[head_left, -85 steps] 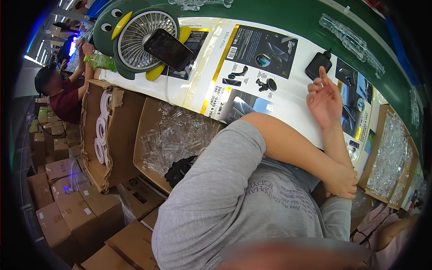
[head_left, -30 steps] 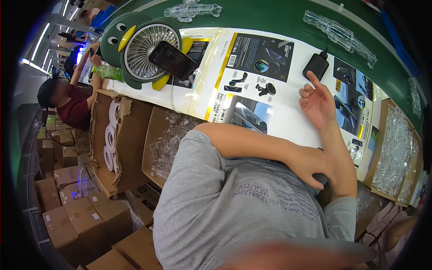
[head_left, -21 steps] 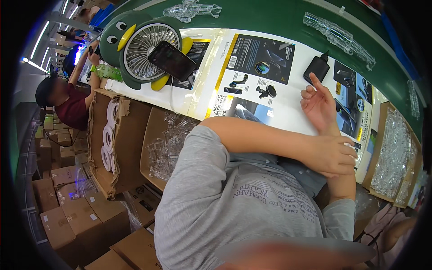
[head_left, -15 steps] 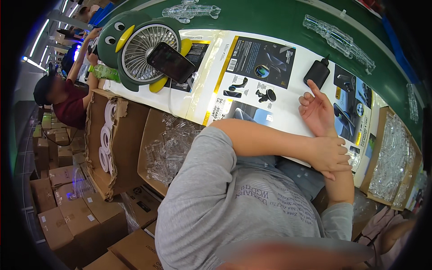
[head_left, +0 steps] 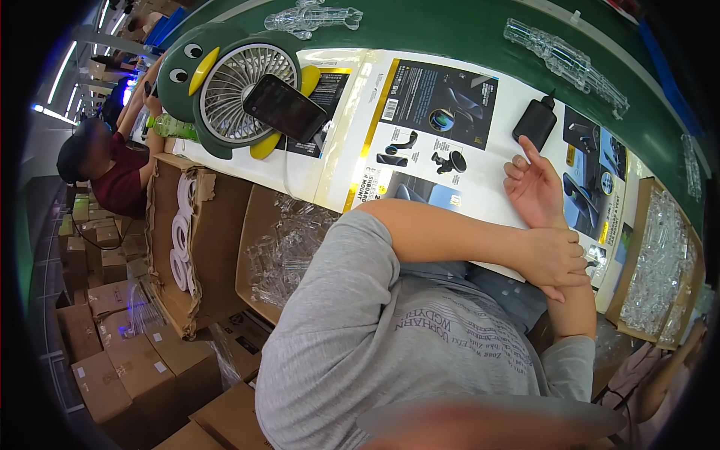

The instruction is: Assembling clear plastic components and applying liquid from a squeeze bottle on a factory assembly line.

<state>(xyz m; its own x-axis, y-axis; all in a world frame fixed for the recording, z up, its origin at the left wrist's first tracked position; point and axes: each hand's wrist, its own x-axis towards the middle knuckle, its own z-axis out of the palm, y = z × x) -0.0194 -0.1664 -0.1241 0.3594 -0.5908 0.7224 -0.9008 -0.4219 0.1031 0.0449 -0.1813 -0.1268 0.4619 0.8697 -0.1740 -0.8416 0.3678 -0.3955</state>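
Observation:
My left arm crosses my grey shirt, and my left hand (head_left: 556,259) is wrapped around my right forearm just below the wrist. My right hand (head_left: 531,186) is raised over flat printed packaging sheets (head_left: 442,97) on the green table (head_left: 480,34). Its fingers are loosely curled, the index finger points up, and it holds nothing. A black power bank (head_left: 536,120) lies just beyond that fingertip. Further left a black phone (head_left: 285,107) leans on a green penguin-shaped fan (head_left: 225,86).
Clear plastic trays (head_left: 555,54) lie along the table's far side. Open cartons of clear plastic parts sit below the table (head_left: 289,240) and at the right (head_left: 660,262). A carton with white rolls (head_left: 180,240), stacked boxes (head_left: 112,352) and another seated person (head_left: 112,180) are at the left.
My left hand has slid up my right forearm from near the elbow to just below the wrist. My right hand stays raised over the sheets.

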